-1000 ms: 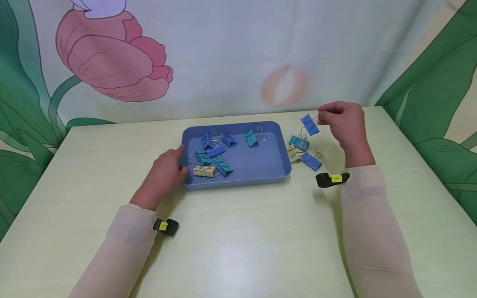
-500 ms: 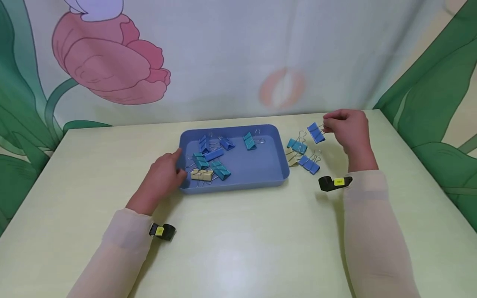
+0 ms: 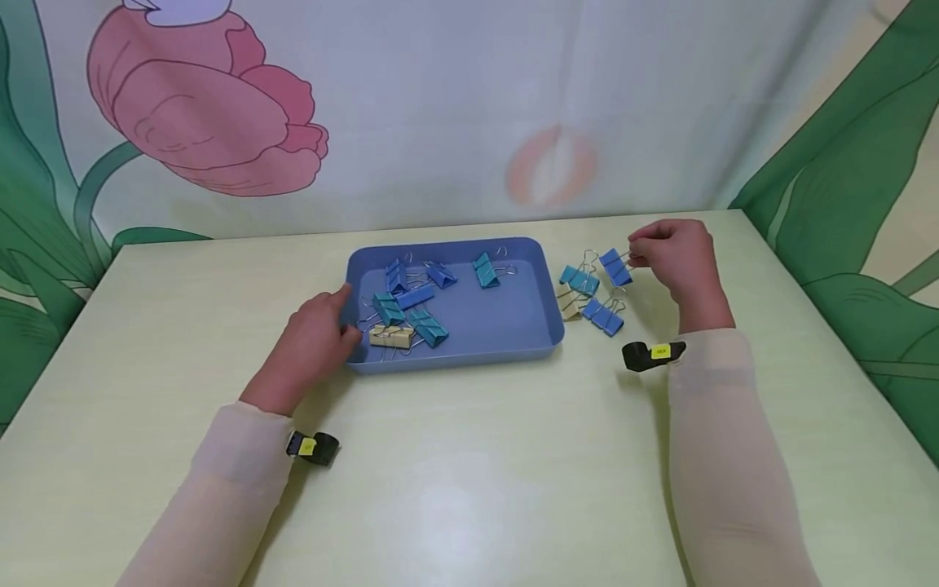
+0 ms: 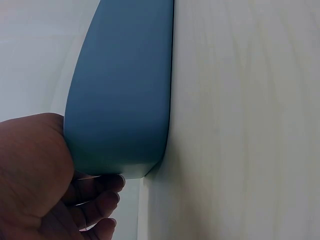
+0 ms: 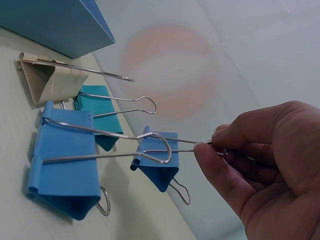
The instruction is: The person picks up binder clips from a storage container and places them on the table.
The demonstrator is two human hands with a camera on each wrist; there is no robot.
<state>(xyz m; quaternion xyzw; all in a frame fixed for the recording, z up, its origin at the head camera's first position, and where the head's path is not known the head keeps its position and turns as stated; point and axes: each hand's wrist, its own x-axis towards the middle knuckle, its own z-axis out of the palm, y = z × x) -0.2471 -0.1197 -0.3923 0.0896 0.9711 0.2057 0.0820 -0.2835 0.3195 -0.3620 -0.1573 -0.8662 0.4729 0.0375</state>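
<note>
My right hand pinches a blue binder clip by a wire handle, between thumb and fingertips. In the right wrist view that clip hangs beside the loose clips; whether it touches the table I cannot tell. Close by lie a teal binder clip, a cream one and another blue one. At the other side, my left hand holds the left end of a blue tray, its fingers curled at the tray's end wall in the left wrist view.
Several blue, teal and cream binder clips lie in the tray, mostly in its left half, with one teal clip near the back. The pale table ends at a printed curtain behind.
My right hand has moved the blue clip from over the teal clip to its right, then lowered it towards the table. The left hand has stayed at the tray.
</note>
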